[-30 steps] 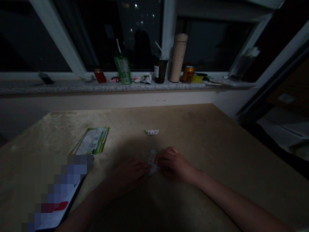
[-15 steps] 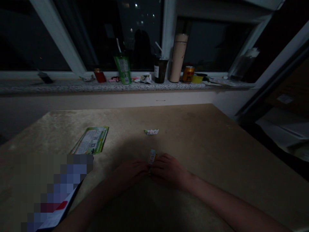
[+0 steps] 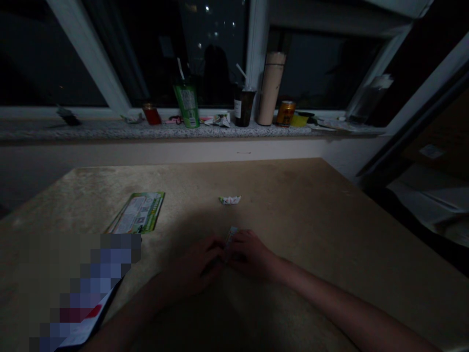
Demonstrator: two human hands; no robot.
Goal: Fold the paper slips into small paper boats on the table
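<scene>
Dim room, night, my hands over a bare tan tabletop point(image 3: 286, 195); shadow pools around and in front of them. My right hand point(image 3: 252, 254) has its fingers bent over a small printed paper strip point(image 3: 230, 235), whose upper end pokes out past the fingertips; pinched or just pressed down, cannot tell. My left hand point(image 3: 200, 261) is half curled, fingertips at the strip's near left edge; too dark to tell if it grips. So the strip sits between my hands, on or just over the table. Straight beyond the grip: a small folded wrapper point(image 3: 230, 200), lying apart. Left of the grip and farther out: a few overlapping green-and-white printed cards point(image 3: 141, 212). Nearer, left of my left forearm: a flat item with a red patch point(image 3: 78, 335), mostly pixelated. Past the table, a pale wall, then a speckled stone windowsill point(image 3: 110, 129) under dark window panes with a few lights. Containers on the sill, all beyond the grip: to its left, a red jar point(image 3: 151, 115) and a green cup point(image 3: 187, 102) with a straw; roughly straight ahead, a dark drink cup point(image 3: 244, 107), white label, straw; to its right, a tall beige flask point(image 3: 271, 88), an orange can point(image 3: 286, 113), a low yellow tub point(image 3: 299, 120), and far right a clear bottle point(image 3: 372, 100). Contents unreadable: flask and can opaque, others too dark.
</scene>
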